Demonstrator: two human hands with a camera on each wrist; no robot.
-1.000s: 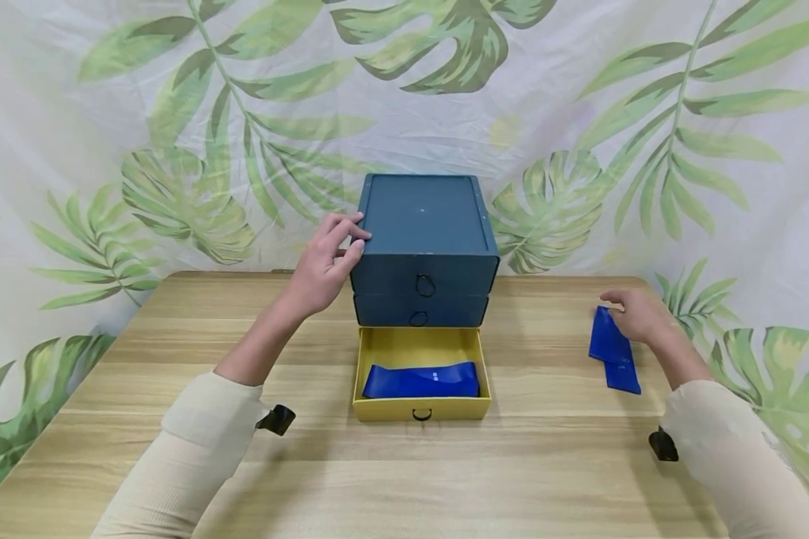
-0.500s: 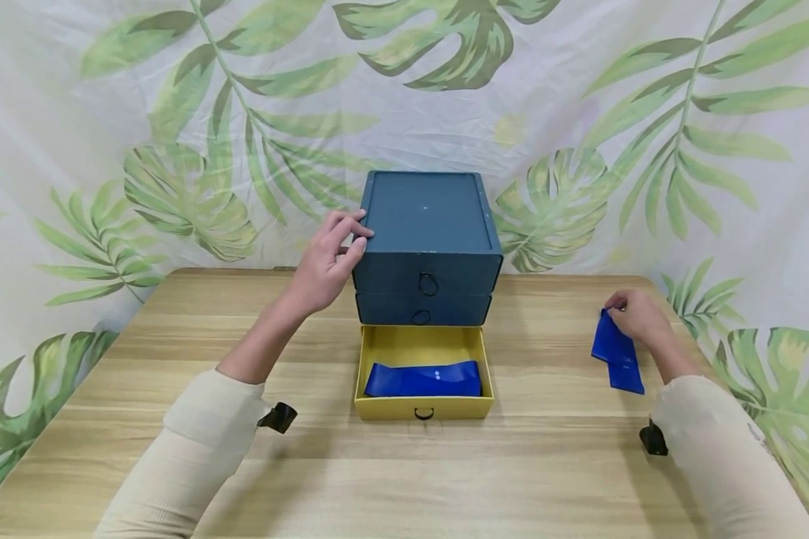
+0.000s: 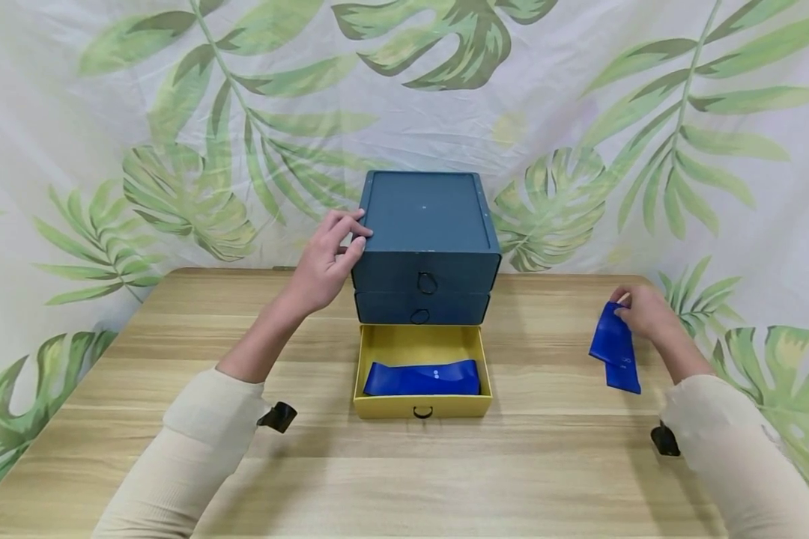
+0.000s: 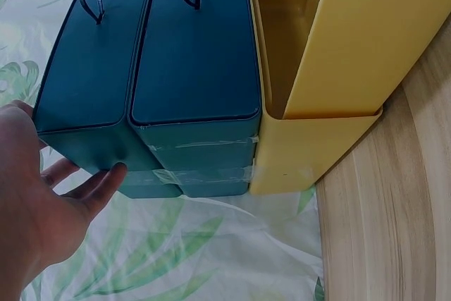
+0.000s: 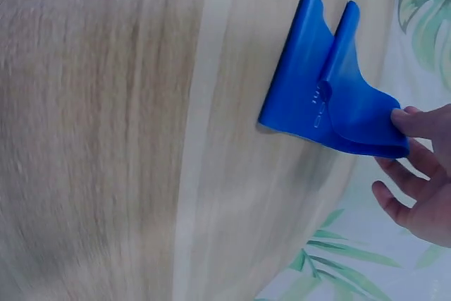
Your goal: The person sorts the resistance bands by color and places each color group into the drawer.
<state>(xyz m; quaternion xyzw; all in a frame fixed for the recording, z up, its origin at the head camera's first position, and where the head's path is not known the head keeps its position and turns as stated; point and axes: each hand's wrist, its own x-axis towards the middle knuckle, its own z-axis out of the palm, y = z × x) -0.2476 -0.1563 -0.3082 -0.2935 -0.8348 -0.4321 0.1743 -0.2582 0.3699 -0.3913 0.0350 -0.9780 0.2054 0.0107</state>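
Observation:
My right hand (image 3: pixel 643 311) pinches one end of a folded blue resistance band (image 3: pixel 612 340) between thumb and fingers at the table's right side. In the right wrist view the band (image 5: pixel 352 118) is raised at the pinched end, and its loose ends spread towards the tabletop. My left hand (image 3: pixel 323 266) rests its fingers against the left top edge of a dark blue drawer box (image 3: pixel 425 213). Below it, a yellow drawer (image 3: pixel 384 409) stands pulled out, with a second blue band (image 3: pixel 421 379) lying inside.
Black loop pulls, such as the top drawer's pull (image 3: pixel 428 283), stick out from the drawer fronts. A leaf-print cloth (image 3: pixel 297 112) hangs right behind the wooden table (image 3: pixel 445 479). Clear tape (image 4: pixel 204 174) runs along the stack's side.
My right fingers have closed on the band's upper end and lifted that end slightly. The left hand stays against the drawer box, and the yellow drawer has not moved.

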